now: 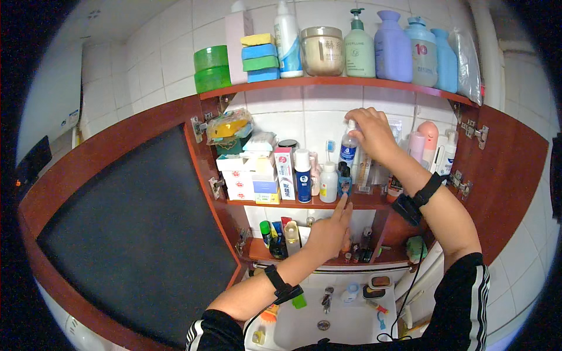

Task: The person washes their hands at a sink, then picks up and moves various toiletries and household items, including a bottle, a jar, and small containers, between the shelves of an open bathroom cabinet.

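My right hand (372, 134) is on the middle shelf of a wall cabinet, gripping a clear spray bottle (348, 151) with a blue label near its top. The bottle stands upright behind a small dark-capped blue bottle (345, 180). From below, my left hand (329, 234) reaches up with index and middle fingers extended, their tips at the foot of the blue bottle; whether they touch it is hard to tell. Its thumb is hidden. Just left of the blue bottle stands a white plastic bottle (328, 183), then a navy can with a white cap (303, 176).
The cabinet's dark-panelled door (131, 228) hangs wide at left. Pump bottles, a jar (322, 51) and stacked sponges (260, 63) line the top shelf (316, 81). Small boxes (239, 182) crowd the middle shelf's left. Below are a washbasin (292, 327) with a faucet (327, 299) and a hanging black cable (408, 294).
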Motion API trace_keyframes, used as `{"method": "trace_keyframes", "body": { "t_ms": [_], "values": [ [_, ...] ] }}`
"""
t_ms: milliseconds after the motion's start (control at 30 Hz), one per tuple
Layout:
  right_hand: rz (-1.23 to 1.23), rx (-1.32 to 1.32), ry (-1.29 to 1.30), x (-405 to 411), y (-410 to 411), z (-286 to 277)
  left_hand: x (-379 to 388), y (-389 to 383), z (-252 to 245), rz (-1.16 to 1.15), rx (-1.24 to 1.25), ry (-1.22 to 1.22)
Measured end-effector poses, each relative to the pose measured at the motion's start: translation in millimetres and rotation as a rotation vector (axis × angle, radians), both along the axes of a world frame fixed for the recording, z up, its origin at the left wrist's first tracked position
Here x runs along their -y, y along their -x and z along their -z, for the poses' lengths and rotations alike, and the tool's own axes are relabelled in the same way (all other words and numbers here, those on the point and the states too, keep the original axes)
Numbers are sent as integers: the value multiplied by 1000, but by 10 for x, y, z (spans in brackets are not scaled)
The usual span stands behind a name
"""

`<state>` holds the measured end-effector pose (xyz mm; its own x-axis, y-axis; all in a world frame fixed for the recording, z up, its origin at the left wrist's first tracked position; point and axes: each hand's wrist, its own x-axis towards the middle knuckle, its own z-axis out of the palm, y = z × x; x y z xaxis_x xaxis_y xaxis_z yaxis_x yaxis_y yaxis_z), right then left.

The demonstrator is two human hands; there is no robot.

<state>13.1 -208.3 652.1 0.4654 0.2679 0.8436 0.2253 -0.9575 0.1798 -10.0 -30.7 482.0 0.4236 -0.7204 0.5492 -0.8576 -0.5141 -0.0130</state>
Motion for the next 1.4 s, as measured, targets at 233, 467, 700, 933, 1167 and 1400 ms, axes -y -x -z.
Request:
{"method": "trace_keyframes", "body": {
  "t_ms": [233,467,700,933,1167,1400],
  "values": [
    [-39,63,-103,31,173,-70,30,-6,-35,-37,-35,25],
    [-115,78,-232,8,413,-111,52,-34,-11,-39,-44,37],
    [-225,-76,-216,6,636,-33,40,1,-34,-42,-38,0],
    [-162,-236,-170,-35,586,305,72,-39,19,-40,-48,4],
    [-215,-251,-175,101,372,528,114,-13,-10,-40,-77,26],
    [-172,-298,-251,107,337,524,71,-39,-14,-15,-84,42]
  ]
}}
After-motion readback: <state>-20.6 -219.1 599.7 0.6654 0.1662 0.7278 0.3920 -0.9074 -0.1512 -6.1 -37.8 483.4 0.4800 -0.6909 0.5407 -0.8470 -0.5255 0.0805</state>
